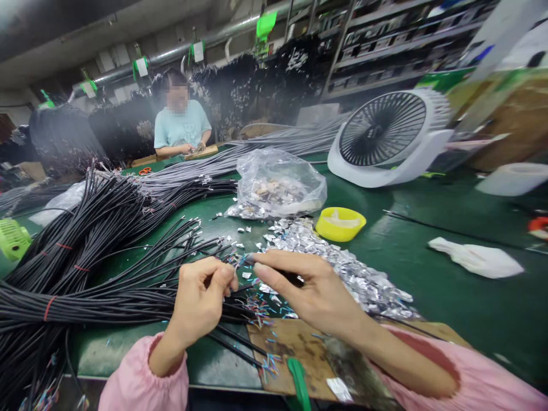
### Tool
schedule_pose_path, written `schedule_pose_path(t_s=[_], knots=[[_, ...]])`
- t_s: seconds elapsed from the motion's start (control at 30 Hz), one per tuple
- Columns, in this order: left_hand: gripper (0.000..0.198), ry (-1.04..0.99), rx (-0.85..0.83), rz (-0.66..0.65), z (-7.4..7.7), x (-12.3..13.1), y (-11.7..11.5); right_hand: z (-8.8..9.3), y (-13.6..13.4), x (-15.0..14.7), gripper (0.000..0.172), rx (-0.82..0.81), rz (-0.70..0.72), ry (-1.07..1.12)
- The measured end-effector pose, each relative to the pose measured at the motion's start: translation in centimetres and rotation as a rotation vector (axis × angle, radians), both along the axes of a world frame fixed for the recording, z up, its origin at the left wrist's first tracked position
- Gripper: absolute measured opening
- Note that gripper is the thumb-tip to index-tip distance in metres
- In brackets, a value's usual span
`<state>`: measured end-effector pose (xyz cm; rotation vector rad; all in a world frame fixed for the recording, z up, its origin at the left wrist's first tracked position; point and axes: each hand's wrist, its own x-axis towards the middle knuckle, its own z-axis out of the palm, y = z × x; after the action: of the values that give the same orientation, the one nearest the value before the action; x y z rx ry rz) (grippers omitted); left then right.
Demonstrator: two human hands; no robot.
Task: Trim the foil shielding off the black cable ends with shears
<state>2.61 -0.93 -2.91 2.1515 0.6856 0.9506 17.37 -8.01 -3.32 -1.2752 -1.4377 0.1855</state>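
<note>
My left hand (pixel 199 299) is closed in a pinch at the stripped end of a black cable, whose thin coloured wires (pixel 236 260) fan out past the fingertips. The cable itself is mostly hidden by the hand. From the right, my right hand (pixel 319 288) reaches in with its thumb and fingertips pressed together on these wires. Below both hands lie more black cables with bared coloured ends (pixel 269 363), partly over a worn wooden board (pixel 295 337). Silver foil scraps (pixel 342 268) are heaped behind my right hand.
Black cable bundles (pixel 98 228) tied with red bands fill the left side. A clear plastic bag (pixel 282 182) of scraps, a yellow dish (pixel 341 224) and a white fan (pixel 385 137) stand farther back. A green-handled tool (pixel 298 382) lies at the front. Across the table sits another person (pixel 182 123).
</note>
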Motion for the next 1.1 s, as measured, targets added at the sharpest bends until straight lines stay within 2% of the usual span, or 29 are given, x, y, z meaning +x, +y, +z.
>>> schedule_pose_path(t_s=[0.07,0.17,0.3,0.4,0.5,0.57,0.6,0.73,0.77,0.83,0.9,0.97,1.1], knots=[[0.031,-0.032,-0.017,0.024,0.1,0.1,-0.1,0.0,0.0,0.1,0.019,-0.045,-0.026,0.087],[0.020,-0.066,0.079,0.098,-0.1,0.5,-0.6,0.3,0.1,0.1,0.023,-0.102,-0.062,0.190],[0.014,-0.077,0.194,0.121,-0.6,0.9,-1.2,0.6,0.3,0.0,0.033,-0.130,-0.034,0.266],[0.012,-0.109,0.244,0.120,-0.7,1.0,-1.0,0.5,0.4,0.1,0.039,-0.205,0.064,0.418],[0.011,-0.126,0.228,0.082,-0.7,1.2,-0.6,0.2,0.4,0.3,0.046,-0.324,0.304,0.625],[0.014,-0.096,0.192,0.050,-0.7,1.3,-0.3,0.2,0.6,0.4,0.047,-0.349,0.409,0.662],[0.016,-0.074,0.178,0.044,-0.8,1.3,-0.3,0.2,0.7,0.4,0.047,-0.336,0.397,0.639],[0.015,-0.065,0.194,0.099,-1.0,1.5,-0.4,0.1,1.2,0.3,0.048,-0.273,0.204,0.599],[0.013,-0.086,0.204,0.116,-1.1,1.5,-0.4,0.1,1.3,0.3,0.048,-0.300,0.220,0.643],[0.012,-0.114,0.206,0.134,-1.2,1.6,-0.5,0.0,1.2,0.2,0.049,-0.383,0.340,0.727],[0.015,-0.092,0.165,0.132,-1.1,1.6,-0.4,0.0,1.2,0.3,0.048,-0.406,0.424,0.702],[0.021,-0.044,0.083,0.111,-1.0,1.6,-0.3,0.1,1.2,0.4,0.041,-0.316,0.343,0.545],[0.029,-0.010,-0.044,0.046,-0.6,1.6,-0.3,0.1,1.6,0.2,0.024,-0.097,0.013,0.246]])
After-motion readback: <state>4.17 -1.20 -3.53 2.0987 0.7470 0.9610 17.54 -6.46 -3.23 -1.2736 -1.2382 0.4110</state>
